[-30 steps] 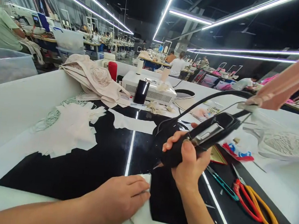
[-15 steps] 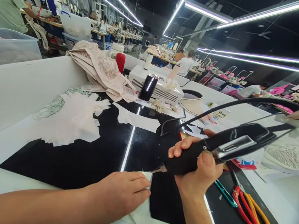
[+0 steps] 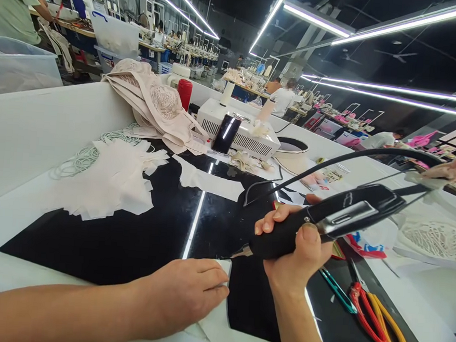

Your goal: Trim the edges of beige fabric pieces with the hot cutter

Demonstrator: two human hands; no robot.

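Observation:
My right hand (image 3: 298, 249) is wrapped round the dark body of a black corded hand tool (image 3: 338, 207) with a silver lever on its side. A narrow metal tip (image 3: 241, 252) sticks out of it, pointing left and down. That tip sits at the top corner of a white fabric piece (image 3: 221, 306) on the black board. My left hand (image 3: 188, 293) presses on this fabric with its fingers together and bent, just left of the tip. The fabric under the fingers is hidden.
White cut pieces (image 3: 113, 184) lie on the black board (image 3: 169, 224), with a white strip (image 3: 211, 183) beyond. Red and orange-handled scissors (image 3: 382, 317) and teal snips (image 3: 339, 291) lie at right. Beige bra parts (image 3: 154, 103), a phone (image 3: 226, 134) and a white box (image 3: 239, 127) stand behind.
The tool and my right hand have shifted slightly left, and the tip has moved a little over the fabric corner. My left hand stays nearly in place.

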